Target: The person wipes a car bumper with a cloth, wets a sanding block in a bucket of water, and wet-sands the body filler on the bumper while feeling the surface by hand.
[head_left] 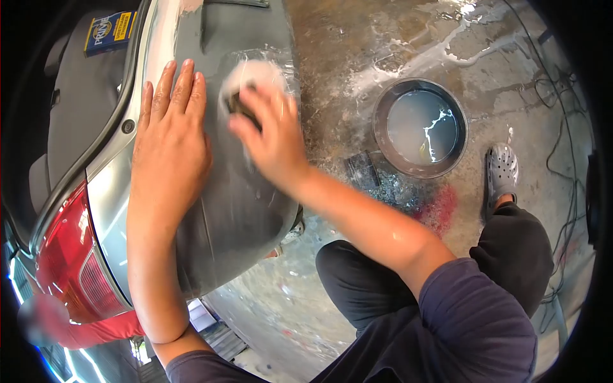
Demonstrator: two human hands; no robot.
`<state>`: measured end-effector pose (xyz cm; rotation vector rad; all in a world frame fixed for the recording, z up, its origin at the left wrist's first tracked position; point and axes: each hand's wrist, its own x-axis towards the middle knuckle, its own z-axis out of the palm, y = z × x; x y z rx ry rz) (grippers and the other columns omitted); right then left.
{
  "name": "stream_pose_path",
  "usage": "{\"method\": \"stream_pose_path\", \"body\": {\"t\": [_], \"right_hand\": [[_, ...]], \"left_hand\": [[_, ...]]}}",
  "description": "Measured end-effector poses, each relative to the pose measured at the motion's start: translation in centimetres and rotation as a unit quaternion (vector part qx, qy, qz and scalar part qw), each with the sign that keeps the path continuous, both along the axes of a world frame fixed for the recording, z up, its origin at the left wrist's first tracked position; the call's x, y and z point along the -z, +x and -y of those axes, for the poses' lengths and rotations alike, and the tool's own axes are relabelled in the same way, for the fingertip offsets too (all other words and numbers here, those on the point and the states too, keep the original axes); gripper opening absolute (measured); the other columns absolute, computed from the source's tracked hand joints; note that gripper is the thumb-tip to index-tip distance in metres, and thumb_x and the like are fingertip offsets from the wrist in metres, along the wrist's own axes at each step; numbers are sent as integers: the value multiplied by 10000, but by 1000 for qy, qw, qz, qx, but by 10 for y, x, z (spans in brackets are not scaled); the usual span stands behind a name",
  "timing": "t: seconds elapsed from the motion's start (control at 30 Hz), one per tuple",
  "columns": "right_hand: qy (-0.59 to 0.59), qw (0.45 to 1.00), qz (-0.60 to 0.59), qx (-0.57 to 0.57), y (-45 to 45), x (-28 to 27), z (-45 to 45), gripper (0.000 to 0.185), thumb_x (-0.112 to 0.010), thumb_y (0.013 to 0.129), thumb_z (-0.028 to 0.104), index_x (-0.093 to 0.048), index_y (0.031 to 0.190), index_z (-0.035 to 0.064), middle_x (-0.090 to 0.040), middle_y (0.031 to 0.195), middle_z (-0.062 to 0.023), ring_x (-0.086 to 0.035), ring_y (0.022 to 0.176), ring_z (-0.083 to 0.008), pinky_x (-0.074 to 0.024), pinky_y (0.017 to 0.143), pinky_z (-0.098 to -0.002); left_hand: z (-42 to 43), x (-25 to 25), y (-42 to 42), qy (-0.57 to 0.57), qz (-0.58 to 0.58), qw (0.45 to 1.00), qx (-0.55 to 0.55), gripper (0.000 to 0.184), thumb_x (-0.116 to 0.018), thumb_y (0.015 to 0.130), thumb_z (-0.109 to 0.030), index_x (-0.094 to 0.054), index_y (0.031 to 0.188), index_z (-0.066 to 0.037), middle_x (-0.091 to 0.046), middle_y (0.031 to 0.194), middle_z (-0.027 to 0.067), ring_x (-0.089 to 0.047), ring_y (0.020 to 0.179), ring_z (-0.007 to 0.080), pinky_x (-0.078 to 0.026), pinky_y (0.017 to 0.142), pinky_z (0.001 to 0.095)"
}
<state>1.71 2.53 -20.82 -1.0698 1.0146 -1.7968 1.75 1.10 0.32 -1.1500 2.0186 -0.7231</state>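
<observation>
My left hand (171, 143) lies flat on the grey car body panel (233, 214), its fingers stretched out close together near the trunk opening. To its right, my right hand (276, 131) is smeared by motion, with fingers and thumb bent around a small dark pad (245, 107). The pad presses on the wet panel. Whitish, milky residue (258, 71) surrounds it. Whether the pad is a sanding block or folded sandpaper, I cannot tell.
A round dark basin (381, 137) of cloudy water stands on the wet concrete floor. Beside it lies a dark flat piece (361, 171). Cables (565, 159) trail at right. A blue-and-yellow box (110, 33) sits in the trunk, above the red tail light (67, 255). A person's red clothing (105, 330) shows lower left.
</observation>
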Motion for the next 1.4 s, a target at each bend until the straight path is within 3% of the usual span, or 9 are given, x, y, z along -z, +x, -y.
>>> {"method": "stream_pose_path", "body": {"t": [0.1, 0.27, 0.33, 0.53, 0.73, 0.97, 1.17, 1.3, 1.4], "right_hand": [[-29, 998, 3, -49, -11, -1, -58, 469, -763, 891, 295, -654, 1277, 52, -570, 1346, -190, -535, 1203, -401, -439, 1037, -478], [12, 998, 48, -28, -4, 8, 44, 473, -791, 866, 239, -657, 1283, 62, -563, 1366, -192, -527, 1229, -408, -430, 1048, -490], [3, 1000, 23, -15, -2, 9, 40, 491, -797, 860, 223, -653, 1304, 72, -547, 1391, -192, -522, 1239, -410, -427, 1051, -499], [-48, 994, 29, -94, -12, 12, -84, 478, -782, 871, 210, -654, 1314, 83, -549, 1392, -198, -526, 1222, -397, -406, 1064, -487], [-22, 999, 25, -25, -6, -1, 45, 440, -761, 885, 194, -663, 1300, 82, -583, 1370, -193, -531, 1211, -396, -413, 1046, -489], [-72, 992, 35, -97, -19, 7, -72, 385, -697, 929, 220, -659, 1287, 85, -590, 1371, -207, -536, 1215, -410, -405, 1046, -488], [-47, 998, -17, -30, -5, 10, 41, 486, -742, 886, 181, -604, 1348, 113, -516, 1479, -178, -539, 1199, -410, -409, 1032, -491], [-45, 996, 9, -77, -13, 3, -59, 470, -726, 904, 208, -602, 1348, 115, -531, 1462, -161, -538, 1183, -407, -415, 1032, -485], [-56, 995, 13, -84, -12, 5, -69, 453, -718, 917, 210, -610, 1341, 91, -546, 1448, -175, -536, 1202, -405, -415, 1045, -485]], "left_hand": [[-2, -1, -1, -2, 6, 1000, -6, 576, -538, 879, -13, -504, 1448, 68, -458, 1571, 189, -329, 1523, 340, -224, 1276, 486], [-3, 0, -6, 1, 9, 1000, -3, 587, -552, 876, -17, -494, 1455, 67, -455, 1570, 191, -324, 1526, 336, -226, 1276, 485], [-2, 0, -5, 2, 6, 1000, -3, 595, -564, 872, -16, -492, 1457, 65, -455, 1570, 189, -325, 1525, 336, -227, 1276, 488], [-2, 0, -1, 5, -4, 1000, -8, 604, -584, 870, -19, -488, 1460, 58, -451, 1573, 184, -326, 1524, 338, -229, 1274, 497], [-3, 1, -2, 3, 7, 1000, 0, 592, -571, 873, -12, -493, 1457, 56, -455, 1570, 184, -328, 1523, 338, -234, 1271, 500], [-1, 0, -1, -6, 8, 1000, -10, 578, -557, 882, -12, -497, 1452, 53, -459, 1569, 180, -327, 1525, 334, -227, 1274, 495], [0, 1, 0, -2, 23, 1000, -11, 575, -552, 886, -20, -500, 1455, 48, -452, 1578, 173, -324, 1527, 330, -214, 1278, 499], [1, 2, 1, -7, 23, 999, -24, 565, -550, 896, -27, -507, 1456, 43, -447, 1585, 167, -321, 1530, 326, -207, 1280, 503], [1, 1, 2, -17, 38, 999, -28, 546, -549, 922, -54, -511, 1459, 35, -442, 1591, 163, -319, 1533, 321, -203, 1281, 507]]}}
